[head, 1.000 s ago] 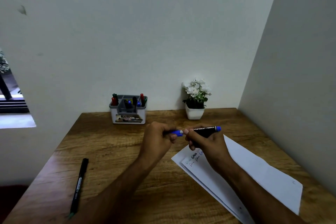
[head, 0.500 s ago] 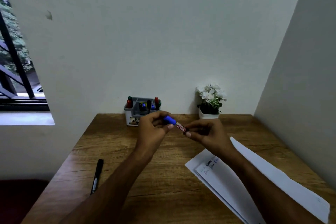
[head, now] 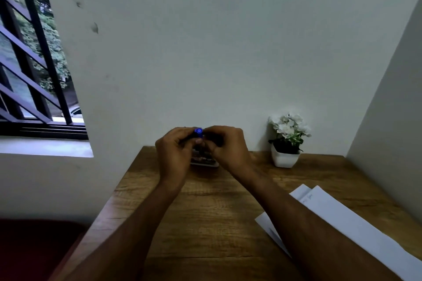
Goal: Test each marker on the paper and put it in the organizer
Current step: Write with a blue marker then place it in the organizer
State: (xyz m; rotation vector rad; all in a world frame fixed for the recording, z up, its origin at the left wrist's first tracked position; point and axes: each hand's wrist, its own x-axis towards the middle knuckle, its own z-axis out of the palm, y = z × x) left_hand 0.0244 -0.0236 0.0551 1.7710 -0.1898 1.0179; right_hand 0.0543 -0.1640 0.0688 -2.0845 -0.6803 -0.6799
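Both hands have moved back over the organizer (head: 204, 162), left hand (head: 174, 155) and right hand (head: 228, 150) together gripping the blue marker (head: 198, 133); bare counter (head: 205, 223) lies nearer.

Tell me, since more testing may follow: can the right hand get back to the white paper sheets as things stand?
Probably yes. The right hand is up at the grey organizer with the blue-capped marker, and the white paper sheets lie uncovered on that side of the wooden desk.

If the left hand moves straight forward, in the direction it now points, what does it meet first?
Probably the grey desk organizer, mostly hidden just behind the left hand, which grips the blue-capped marker. Depth is unclear; beyond it stands the white wall.
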